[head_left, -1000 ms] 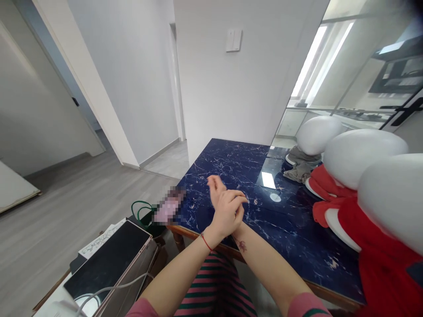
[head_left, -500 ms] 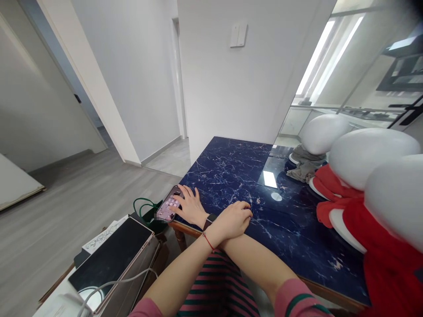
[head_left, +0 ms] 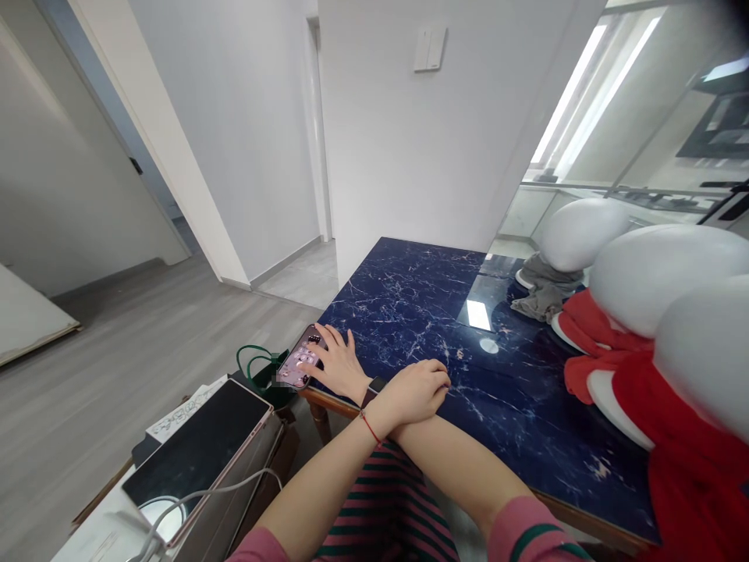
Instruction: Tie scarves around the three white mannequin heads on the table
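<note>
My forearms cross over the near edge of a dark blue marbled table (head_left: 403, 289). Lying flat with its fingers spread, my right hand (head_left: 336, 365) touches the lit screen of a smartphone (head_left: 298, 361), which sits at the table's left corner. A dark smartwatch (head_left: 376, 385) is on that wrist. My left hand (head_left: 418, 390) rests across the right forearm, just past the watch. Its fingers are curled together over the tabletop, and nothing shows in them. A thin red string bracelet (head_left: 370, 425) circles the left wrist.
White mannequin-like forms (head_left: 667, 261) with red cloth (head_left: 620, 382) and grey cloth (head_left: 547, 289) line the table's right side. At lower left, a dark-screened tablet (head_left: 199, 445) lies on a box, with a white cable (head_left: 234, 485) across it. A green-handled bag (head_left: 257, 363) stands beside the table.
The view has shifted very slightly. Both hands keep the same pose, the right on the smartphone and the left across the right forearm.
</note>
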### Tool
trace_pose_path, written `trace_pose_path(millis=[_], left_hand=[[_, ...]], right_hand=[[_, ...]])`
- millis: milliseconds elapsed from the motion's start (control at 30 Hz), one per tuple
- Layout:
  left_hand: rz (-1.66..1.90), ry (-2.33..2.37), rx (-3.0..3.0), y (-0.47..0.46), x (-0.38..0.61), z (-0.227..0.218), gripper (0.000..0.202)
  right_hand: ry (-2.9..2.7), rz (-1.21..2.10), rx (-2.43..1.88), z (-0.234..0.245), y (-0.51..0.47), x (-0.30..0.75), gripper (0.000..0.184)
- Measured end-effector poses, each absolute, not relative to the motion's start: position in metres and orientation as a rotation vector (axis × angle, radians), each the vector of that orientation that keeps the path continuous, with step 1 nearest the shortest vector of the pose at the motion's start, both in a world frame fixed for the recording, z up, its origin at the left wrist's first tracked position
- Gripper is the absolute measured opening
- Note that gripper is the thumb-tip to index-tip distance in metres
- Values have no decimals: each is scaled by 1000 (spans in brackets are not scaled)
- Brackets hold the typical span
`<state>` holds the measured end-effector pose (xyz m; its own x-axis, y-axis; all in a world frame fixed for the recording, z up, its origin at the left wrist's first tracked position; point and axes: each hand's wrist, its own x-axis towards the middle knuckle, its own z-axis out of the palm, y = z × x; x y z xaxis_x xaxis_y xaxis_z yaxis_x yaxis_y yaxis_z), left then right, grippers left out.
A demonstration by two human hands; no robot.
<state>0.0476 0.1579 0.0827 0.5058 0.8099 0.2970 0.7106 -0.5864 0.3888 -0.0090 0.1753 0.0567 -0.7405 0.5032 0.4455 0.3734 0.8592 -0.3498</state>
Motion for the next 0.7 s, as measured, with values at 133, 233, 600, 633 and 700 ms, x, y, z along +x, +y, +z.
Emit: trace_pose_path(millis=[133, 233, 600, 633, 700], left_hand=[[673, 1281, 2543, 159, 48, 81, 22], [686, 1275, 2544, 159, 48, 83, 22], [1361, 1207, 2493, 133, 48, 88, 24], [1362, 1215, 2453, 131, 49, 86, 23], [1346, 1215, 2331, 130, 53, 82, 23]], right_hand=[[-2512, 318, -578, 55, 176, -10, 36], [-2493, 340, -628, 54, 177, -11, 38], [-2492, 405, -393, 54, 177, -8, 41], [-2430, 414, -476, 53, 180, -9, 40], [-2282, 427, -688, 50, 189, -10, 39]])
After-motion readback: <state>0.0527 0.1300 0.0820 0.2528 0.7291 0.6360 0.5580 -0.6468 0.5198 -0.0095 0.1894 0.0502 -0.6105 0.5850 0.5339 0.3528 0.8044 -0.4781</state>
